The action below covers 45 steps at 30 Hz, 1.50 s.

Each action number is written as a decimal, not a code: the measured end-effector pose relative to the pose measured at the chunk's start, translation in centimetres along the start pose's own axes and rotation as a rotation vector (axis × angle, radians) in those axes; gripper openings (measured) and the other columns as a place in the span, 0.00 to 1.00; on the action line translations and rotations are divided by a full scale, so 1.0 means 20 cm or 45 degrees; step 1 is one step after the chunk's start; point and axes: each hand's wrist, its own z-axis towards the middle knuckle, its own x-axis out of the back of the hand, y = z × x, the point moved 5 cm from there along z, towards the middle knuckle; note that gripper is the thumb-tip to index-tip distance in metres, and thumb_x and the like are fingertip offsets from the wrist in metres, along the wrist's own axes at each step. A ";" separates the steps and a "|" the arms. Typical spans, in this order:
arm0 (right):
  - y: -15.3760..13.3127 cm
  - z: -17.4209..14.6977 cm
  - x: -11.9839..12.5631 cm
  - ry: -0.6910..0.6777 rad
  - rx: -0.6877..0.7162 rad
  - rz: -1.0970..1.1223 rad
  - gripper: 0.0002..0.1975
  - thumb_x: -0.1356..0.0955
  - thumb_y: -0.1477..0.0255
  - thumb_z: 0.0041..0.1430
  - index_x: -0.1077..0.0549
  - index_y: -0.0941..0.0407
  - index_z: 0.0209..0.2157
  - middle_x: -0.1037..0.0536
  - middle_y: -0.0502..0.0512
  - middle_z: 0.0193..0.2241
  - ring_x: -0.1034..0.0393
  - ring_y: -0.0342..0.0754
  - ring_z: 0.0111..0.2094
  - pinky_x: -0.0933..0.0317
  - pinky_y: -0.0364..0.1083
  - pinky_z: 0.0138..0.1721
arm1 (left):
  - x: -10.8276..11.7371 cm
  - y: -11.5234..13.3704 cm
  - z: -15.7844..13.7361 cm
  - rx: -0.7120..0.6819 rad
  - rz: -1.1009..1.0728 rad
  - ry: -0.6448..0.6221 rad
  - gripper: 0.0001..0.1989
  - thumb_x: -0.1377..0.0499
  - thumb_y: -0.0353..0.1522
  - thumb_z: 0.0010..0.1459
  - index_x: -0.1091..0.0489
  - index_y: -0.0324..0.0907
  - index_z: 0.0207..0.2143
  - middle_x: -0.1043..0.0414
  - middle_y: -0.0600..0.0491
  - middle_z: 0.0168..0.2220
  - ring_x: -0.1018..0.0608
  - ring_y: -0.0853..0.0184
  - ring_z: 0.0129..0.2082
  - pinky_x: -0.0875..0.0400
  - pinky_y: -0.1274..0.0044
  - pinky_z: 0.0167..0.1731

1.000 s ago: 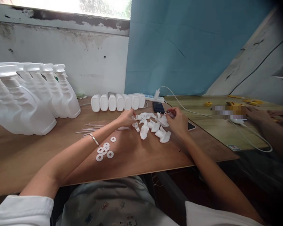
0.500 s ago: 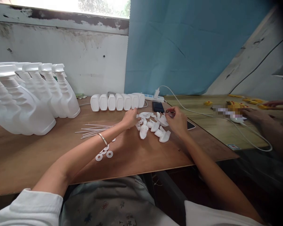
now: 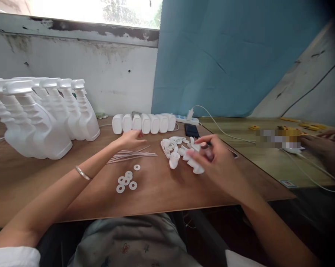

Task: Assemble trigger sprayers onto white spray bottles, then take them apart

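Observation:
My left hand hovers over the far end of a bundle of thin white tubes, in front of a row of white bottles. Its fingers are stretched out and apart, with nothing visible in them. My right hand is at the right side of a pile of white plastic trigger sprayer parts. Its thumb and forefinger are apart and slightly blurred; no held object shows, and the hand covers part of the pile. Several flat white washers lie loose nearer the front edge.
Upright white spray bottles crowd the left. White bottles lie in a row with their bases facing me. A black phone and a power strip are behind the pile. At right, another person's hand works near yellow pieces.
My left hand has left the pile and moved left above the tubes, uncovering the washers. My right hand has come nearer to me and spread its thumb and forefinger. The view has shifted slightly.

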 end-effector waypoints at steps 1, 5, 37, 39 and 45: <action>-0.09 -0.05 -0.06 -0.306 0.067 0.063 0.17 0.36 0.59 0.52 0.38 0.53 0.41 0.36 0.46 0.19 0.43 0.42 0.18 0.46 0.42 0.19 | 0.01 -0.07 -0.05 0.030 -0.014 -0.076 0.25 0.49 0.47 0.50 0.36 0.40 0.45 0.33 0.47 0.48 0.31 0.59 0.47 0.38 0.75 0.44; -0.26 -0.16 -0.31 -0.900 0.262 0.149 0.15 0.42 0.69 0.58 0.43 0.54 0.47 0.29 0.53 0.31 0.34 0.44 0.29 0.38 0.42 0.29 | 0.01 -0.26 -0.22 0.019 -0.017 -0.248 0.34 0.47 0.52 0.46 0.39 0.43 0.51 0.37 0.48 0.52 0.34 0.59 0.50 0.40 0.75 0.47; -0.15 0.14 -0.89 -0.478 0.095 -0.409 0.34 0.44 0.59 0.58 0.49 0.72 0.57 0.56 0.76 0.60 0.72 0.63 0.62 0.63 0.59 0.58 | 0.38 -0.79 -0.36 0.989 0.218 0.947 0.34 0.47 0.45 0.51 0.53 0.35 0.53 0.42 0.37 0.50 0.34 0.49 0.46 0.37 0.63 0.40; -0.15 0.20 -0.91 -0.457 0.011 -0.367 0.35 0.44 0.58 0.58 0.50 0.71 0.57 0.55 0.75 0.60 0.73 0.64 0.62 0.64 0.60 0.57 | 0.39 -0.80 -0.36 1.033 0.203 0.880 0.34 0.49 0.49 0.51 0.52 0.36 0.52 0.39 0.39 0.48 0.32 0.50 0.45 0.37 0.63 0.39; -0.10 0.26 -0.95 -0.464 -0.113 -0.139 0.31 0.45 0.60 0.59 0.45 0.72 0.53 0.39 0.76 0.53 0.46 0.63 0.56 0.51 0.57 0.53 | 0.43 -0.82 -0.35 1.104 0.307 0.757 0.32 0.52 0.55 0.50 0.40 0.37 0.44 0.33 0.40 0.45 0.31 0.50 0.43 0.36 0.64 0.36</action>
